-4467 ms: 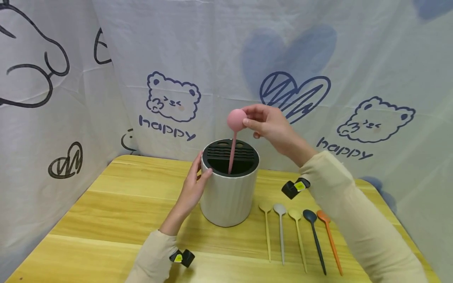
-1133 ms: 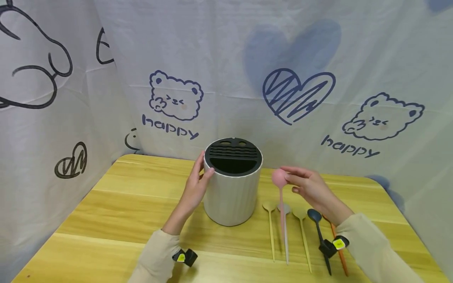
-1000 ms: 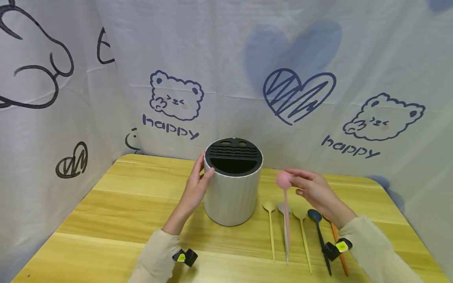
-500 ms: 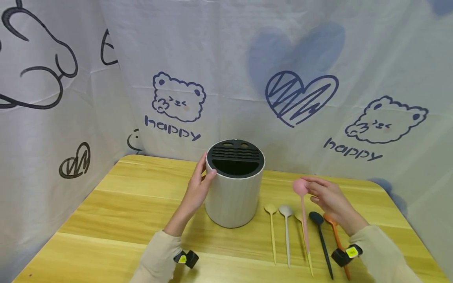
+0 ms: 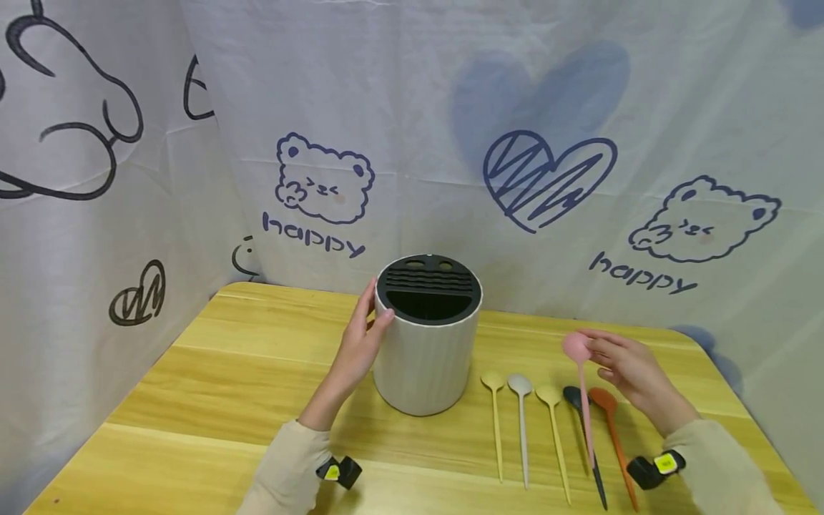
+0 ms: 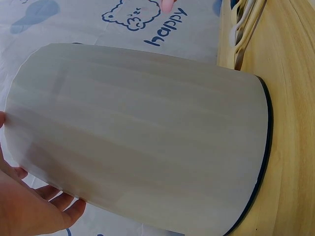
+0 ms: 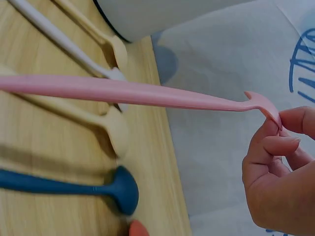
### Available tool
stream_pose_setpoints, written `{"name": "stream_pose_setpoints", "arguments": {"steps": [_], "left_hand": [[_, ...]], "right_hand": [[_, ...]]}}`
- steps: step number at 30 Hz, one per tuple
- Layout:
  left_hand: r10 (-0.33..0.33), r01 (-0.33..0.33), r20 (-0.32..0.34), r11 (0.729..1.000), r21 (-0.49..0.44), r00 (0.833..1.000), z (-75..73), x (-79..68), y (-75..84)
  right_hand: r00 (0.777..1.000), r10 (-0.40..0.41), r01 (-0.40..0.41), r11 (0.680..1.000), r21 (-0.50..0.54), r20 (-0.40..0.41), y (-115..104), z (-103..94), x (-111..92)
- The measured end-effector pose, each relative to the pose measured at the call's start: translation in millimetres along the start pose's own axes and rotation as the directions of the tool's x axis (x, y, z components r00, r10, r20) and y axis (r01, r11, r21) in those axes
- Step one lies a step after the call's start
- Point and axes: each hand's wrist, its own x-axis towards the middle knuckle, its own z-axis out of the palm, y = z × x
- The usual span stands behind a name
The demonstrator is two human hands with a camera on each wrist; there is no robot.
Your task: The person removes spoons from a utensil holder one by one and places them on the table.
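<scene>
My right hand (image 5: 634, 372) pinches a pink spoon (image 5: 584, 400) by its bowl, thumb and fingertips at the bowl's edge. Its handle points down, over the dark blue spoon (image 5: 599, 472) in the head view. In the right wrist view the pink spoon (image 7: 147, 93) hangs above the table. My left hand (image 5: 360, 343) grips the left side of a white ribbed utensil holder (image 5: 421, 372), thumb near the rim. The holder stands upright; its black slotted lid (image 5: 430, 282) has a wide front opening. In the left wrist view the holder (image 6: 142, 132) hides part of that hand.
Right of the holder lie a yellow spoon (image 5: 496, 422), a grey spoon (image 5: 523, 429), a second yellow spoon (image 5: 555, 436) and an orange spoon (image 5: 618, 443), handles toward the front of the wooden table (image 5: 225, 386). A printed curtain (image 5: 412, 143) hangs behind.
The pink spoon was over the holder's opening earlier. My right hand has carried it right and lower, past the yellow and grey spoons. My left hand keeps its grip on the holder.
</scene>
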Motion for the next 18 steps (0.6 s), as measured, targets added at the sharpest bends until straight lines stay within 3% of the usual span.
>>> {"name": "stream_pose_setpoints", "arguments": {"steps": [18], "left_hand": [[0.003,-0.003,-0.010,1.000,0.002,1.000,2.3,-3.9,0.1]], "right_hand": [[0.997,0.075,-0.074,0.995,0.062,-0.010,14.4,-50.0,-2.0]]}}
